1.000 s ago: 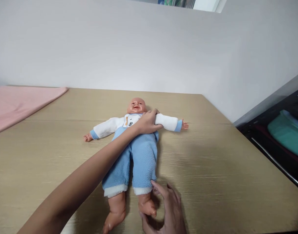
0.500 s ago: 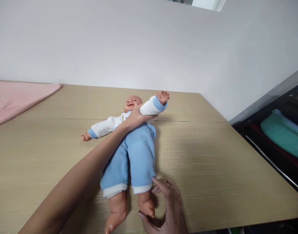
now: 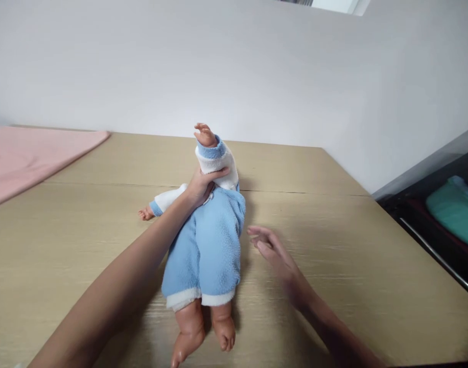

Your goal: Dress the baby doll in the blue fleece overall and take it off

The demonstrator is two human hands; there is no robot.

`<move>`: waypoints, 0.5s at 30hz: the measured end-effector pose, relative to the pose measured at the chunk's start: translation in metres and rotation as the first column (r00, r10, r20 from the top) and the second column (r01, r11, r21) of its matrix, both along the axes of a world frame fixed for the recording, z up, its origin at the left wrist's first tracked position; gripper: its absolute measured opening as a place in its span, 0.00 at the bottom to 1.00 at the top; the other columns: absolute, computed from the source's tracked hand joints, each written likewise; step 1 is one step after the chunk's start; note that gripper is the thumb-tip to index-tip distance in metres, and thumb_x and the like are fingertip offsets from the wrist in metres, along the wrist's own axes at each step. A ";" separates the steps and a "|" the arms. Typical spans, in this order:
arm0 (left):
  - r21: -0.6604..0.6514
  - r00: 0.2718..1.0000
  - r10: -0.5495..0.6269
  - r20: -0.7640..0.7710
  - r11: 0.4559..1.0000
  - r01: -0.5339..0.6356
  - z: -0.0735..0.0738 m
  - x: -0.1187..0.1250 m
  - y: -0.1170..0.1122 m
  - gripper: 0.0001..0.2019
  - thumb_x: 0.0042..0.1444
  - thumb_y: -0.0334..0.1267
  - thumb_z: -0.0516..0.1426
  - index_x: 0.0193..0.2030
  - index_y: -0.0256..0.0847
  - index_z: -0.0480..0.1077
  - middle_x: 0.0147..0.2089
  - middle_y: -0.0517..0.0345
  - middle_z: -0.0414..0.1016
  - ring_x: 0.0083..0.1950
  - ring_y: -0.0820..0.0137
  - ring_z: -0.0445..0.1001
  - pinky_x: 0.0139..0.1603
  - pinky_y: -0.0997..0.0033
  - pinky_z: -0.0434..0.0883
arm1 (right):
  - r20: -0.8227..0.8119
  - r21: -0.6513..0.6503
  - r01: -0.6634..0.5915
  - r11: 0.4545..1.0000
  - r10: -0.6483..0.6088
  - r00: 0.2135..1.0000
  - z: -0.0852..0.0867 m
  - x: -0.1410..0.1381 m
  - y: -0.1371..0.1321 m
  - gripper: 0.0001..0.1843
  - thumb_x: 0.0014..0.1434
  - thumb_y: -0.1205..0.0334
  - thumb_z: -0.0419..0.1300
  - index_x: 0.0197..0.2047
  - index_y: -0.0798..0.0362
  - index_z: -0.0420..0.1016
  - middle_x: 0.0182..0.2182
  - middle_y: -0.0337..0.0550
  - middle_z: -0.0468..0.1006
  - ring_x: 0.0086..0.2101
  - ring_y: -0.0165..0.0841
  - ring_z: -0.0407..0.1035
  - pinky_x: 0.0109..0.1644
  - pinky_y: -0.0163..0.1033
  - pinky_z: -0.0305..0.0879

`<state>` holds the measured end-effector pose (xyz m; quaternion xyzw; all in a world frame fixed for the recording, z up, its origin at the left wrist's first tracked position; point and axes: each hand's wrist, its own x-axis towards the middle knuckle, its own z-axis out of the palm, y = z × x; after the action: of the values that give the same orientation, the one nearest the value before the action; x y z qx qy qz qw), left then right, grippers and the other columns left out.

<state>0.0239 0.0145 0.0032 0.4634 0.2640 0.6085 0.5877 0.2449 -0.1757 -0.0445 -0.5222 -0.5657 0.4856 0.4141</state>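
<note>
Doll (image 3: 218,240), in middle of the frame, is probably light and soft, best held around the trunk. Left hand (image 3: 203,185) grips its raised sleeve (image 3: 213,164); right hand (image 3: 267,244) hangs empty, half-curled.

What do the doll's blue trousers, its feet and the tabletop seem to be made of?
Blue trousers: a fuzzy fabric, probably fleece or terry, going by the pebbly, matte nap.
Feet: likely smooth vinyl or another plastic, from the slight sheen and moulded toes.
Tabletop: wood or a wood-look laminate, with fine pale streaks like grain and a soft sheen; which of the two, I can't tell.
</note>
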 end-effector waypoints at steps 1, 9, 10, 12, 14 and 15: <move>-0.013 1.000 -0.008 0.023 1.000 0.008 0.000 -0.002 -0.001 0.24 0.39 0.42 0.77 0.44 0.41 0.80 0.46 0.51 0.87 0.56 0.50 0.84 0.63 0.51 0.79 | 0.003 0.014 -0.014 1.000 0.014 1.000 0.009 -0.005 0.014 0.27 0.74 0.37 0.61 0.67 0.43 0.74 0.67 0.51 0.78 0.66 0.48 0.72 0.74 0.60 0.68; -0.031 0.980 0.048 0.191 0.999 -0.043 -0.005 -0.028 0.003 0.14 0.52 0.44 0.72 0.43 0.43 0.82 0.44 0.55 0.88 0.60 0.48 0.86 0.63 0.52 0.82 | -0.057 0.258 -0.054 0.965 0.071 0.996 0.032 -0.062 0.091 0.22 0.67 0.46 0.72 0.59 0.47 0.78 0.59 0.49 0.82 0.57 0.43 0.78 0.69 0.55 0.73; -0.039 0.975 0.058 0.212 0.998 -0.051 -0.005 -0.032 0.004 0.14 0.53 0.45 0.71 0.44 0.43 0.81 0.44 0.55 0.88 0.59 0.48 0.86 0.63 0.52 0.83 | -0.065 0.272 -0.053 0.961 0.073 0.995 0.033 -0.067 0.096 0.22 0.66 0.46 0.72 0.57 0.47 0.79 0.58 0.49 0.82 0.56 0.43 0.78 0.68 0.54 0.73; -0.041 0.972 0.086 0.218 0.996 -0.079 -0.006 -0.038 0.006 0.14 0.55 0.49 0.69 0.44 0.45 0.80 0.44 0.54 0.88 0.60 0.46 0.86 0.63 0.49 0.83 | -0.076 0.288 -0.066 0.955 0.092 0.993 0.035 -0.077 0.104 0.21 0.66 0.46 0.73 0.57 0.46 0.80 0.58 0.47 0.82 0.55 0.42 0.78 0.66 0.52 0.74; -0.041 0.972 0.131 0.194 0.991 -0.126 -0.007 -0.046 0.008 0.16 0.56 0.53 0.67 0.44 0.46 0.78 0.45 0.53 0.88 0.62 0.44 0.85 0.63 0.46 0.82 | -0.081 0.282 -0.097 0.954 0.124 0.989 0.038 -0.086 0.110 0.22 0.66 0.45 0.74 0.57 0.46 0.80 0.58 0.46 0.82 0.54 0.40 0.77 0.65 0.51 0.74; -0.046 0.970 0.161 0.182 0.987 -0.155 -0.008 -0.050 0.009 0.17 0.57 0.55 0.66 0.45 0.46 0.78 0.46 0.52 0.88 0.62 0.44 0.84 0.63 0.46 0.82 | -0.090 0.278 -0.104 0.955 0.134 0.987 0.039 -0.091 0.112 0.23 0.65 0.45 0.74 0.57 0.46 0.79 0.57 0.46 0.82 0.54 0.40 0.77 0.64 0.50 0.74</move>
<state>-0.0256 0.0235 -0.0050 0.3729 0.2538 0.6896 0.5666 0.1535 -0.0638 -0.0054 -0.3984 -0.6344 0.4546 0.4818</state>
